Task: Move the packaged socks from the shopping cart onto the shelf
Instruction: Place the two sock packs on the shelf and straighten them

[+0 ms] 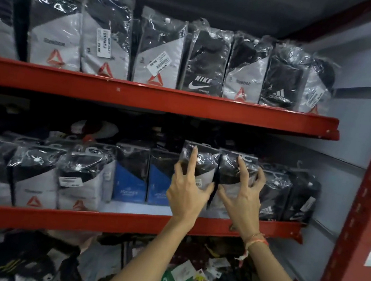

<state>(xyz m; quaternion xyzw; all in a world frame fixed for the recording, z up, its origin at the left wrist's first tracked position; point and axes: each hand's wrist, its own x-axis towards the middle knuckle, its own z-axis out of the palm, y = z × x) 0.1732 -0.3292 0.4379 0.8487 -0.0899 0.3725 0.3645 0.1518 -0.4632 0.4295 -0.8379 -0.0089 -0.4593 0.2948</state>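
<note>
The left hand (188, 187) holds one sock pack (196, 165) and the right hand (242, 194) holds another pack (234, 169), fingers spread over the fronts. Both packs stand tall, side by side and touching, on the lower shelf (123, 222), just past the hands, one for each hand. Blue packs (131, 175) stand left of the left hand, dark packs (276, 193) right of the right hand.

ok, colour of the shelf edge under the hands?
Red, a painted metal shelf edge; head view shows it clearly.
</note>
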